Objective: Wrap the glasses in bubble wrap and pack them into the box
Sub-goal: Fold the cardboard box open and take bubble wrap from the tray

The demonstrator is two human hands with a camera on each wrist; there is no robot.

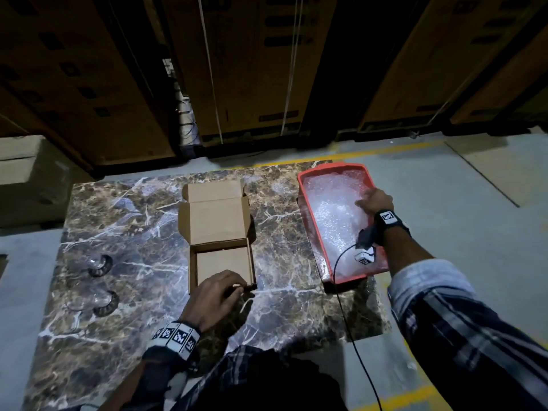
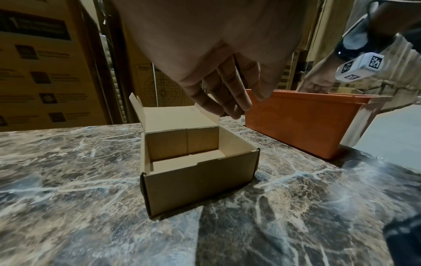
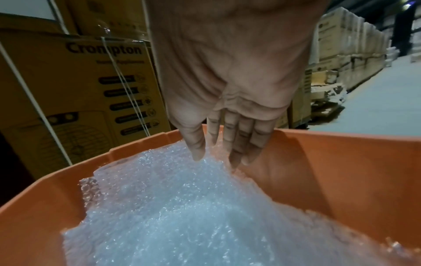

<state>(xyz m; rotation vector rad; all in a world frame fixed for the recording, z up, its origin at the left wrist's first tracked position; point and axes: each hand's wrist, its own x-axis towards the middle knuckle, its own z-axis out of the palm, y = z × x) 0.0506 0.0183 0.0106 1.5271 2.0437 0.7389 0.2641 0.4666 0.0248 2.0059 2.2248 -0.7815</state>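
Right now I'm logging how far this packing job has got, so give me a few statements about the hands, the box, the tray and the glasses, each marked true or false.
1. The cardboard box stands open with nothing inside. True.
2. The right hand reaches into the orange tray, fingers straight, on the bubble wrap. True.
3. The left hand grips a glass. False: it holds nothing and hovers at the near edge of the box.
4. Both glasses are already wrapped. False: they lie bare on the marble table, left of the box.
5. The tray sits left of the box. False: it sits to the right.
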